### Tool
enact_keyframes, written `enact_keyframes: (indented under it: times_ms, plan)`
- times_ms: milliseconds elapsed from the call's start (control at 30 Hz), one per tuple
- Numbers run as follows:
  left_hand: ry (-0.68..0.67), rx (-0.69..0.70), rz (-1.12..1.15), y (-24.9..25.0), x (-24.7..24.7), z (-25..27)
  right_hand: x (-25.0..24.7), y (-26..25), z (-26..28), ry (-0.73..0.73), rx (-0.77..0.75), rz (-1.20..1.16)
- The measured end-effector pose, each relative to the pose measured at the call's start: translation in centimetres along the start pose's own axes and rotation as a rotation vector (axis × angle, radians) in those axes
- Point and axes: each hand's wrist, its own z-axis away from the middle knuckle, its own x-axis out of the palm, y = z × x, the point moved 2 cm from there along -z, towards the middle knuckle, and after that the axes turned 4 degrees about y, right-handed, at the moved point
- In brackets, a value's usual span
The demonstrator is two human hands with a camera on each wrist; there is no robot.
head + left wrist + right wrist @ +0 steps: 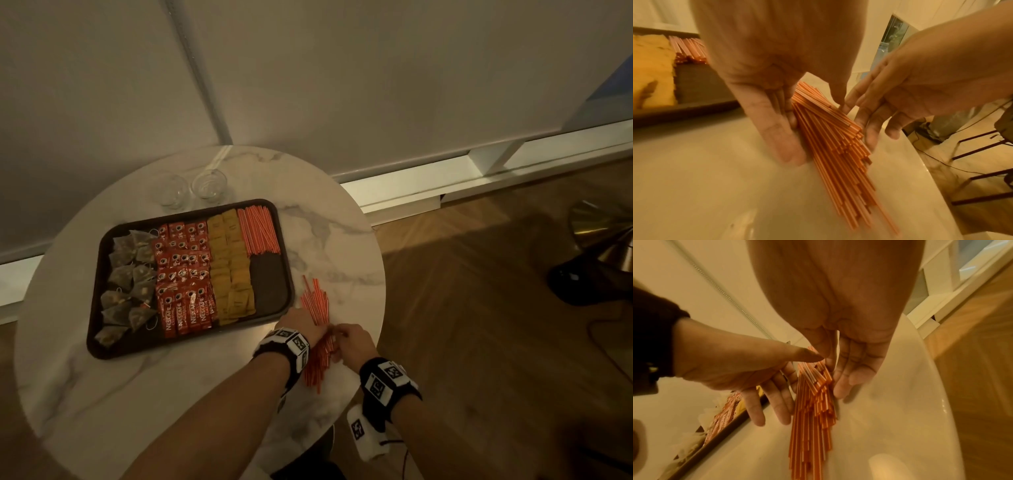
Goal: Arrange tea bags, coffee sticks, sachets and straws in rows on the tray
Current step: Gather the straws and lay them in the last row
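Both hands flat, fingers straight: left hand (764, 104) and right hand (906, 97) squeeze loose straws (830, 138) near bench's right edge; light, slippery, grab mid-bundle.

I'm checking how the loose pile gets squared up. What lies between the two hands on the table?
A loose bundle of orange straws, flanked by the left hand and right hand, fingers straight along its sides; both wrist views show it.

left hand (764, 91) fingers straight, flat against left side of straw pile (830, 142) on table (694, 178). right hand (920, 91) comes in from 2 o'clock, fingertips touching pile's right side. tray (701, 84) at 9 o'clock, yellow sachets (651, 69) inside, more straws (688, 48) behind them.
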Motion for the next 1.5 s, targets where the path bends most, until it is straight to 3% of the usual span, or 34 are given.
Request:
enact_keyframes:
  times_ms: [267, 533, 700, 1067, 1133, 1200, 1333, 1433, 1500]
  plan:
    - [0.035, 0.012, -0.127, 0.2, 0.2, -0.1, -0.7, 0.7, -0.5, -0.024, 0.074, -0.11]
    - [0.078, 0.0, -0.19, -0.4, 0.8, 0.2, -1.1, -0.2, -0.5, -0.048, 0.045, -0.089]
    - [0.101, -0.028, -0.131, -1.2, 1.3, 0.3, -2.2, -0.5, -0.3, 0.047, 0.015, -0.01]
    - [0.124, 0.001, -0.02, -4.0, 1.1, 1.5, -3.2, -0.7, -0.1, -0.004, -0.045, -0.047]
    - [0.117, 0.036, -0.008, -4.7, 0.9, 2.0, -3.0, -1.0, 0.2, -0.019, -0.112, -0.034]
    - [0.097, 0.076, 0.008, -5.6, 0.6, 2.6, -2.9, -2.0, 0.9, 0.014, -0.277, 0.069]
    - [0.036, 0.145, 0.043, -7.7, -0.9, 3.8, -1.9, -5.5, 2.5, 0.055, -0.816, 0.534]
    - [-0.03, 0.199, 0.089, -9.0, -2.1, 4.9, -0.4, -7.9, 2.4, 0.054, -1.03, 0.84]
    - [-0.047, 0.221, 0.117, -9.8, -2.8, 5.6, 0.7, -9.4, 2.1, -0.004, -1.089, 1.034]
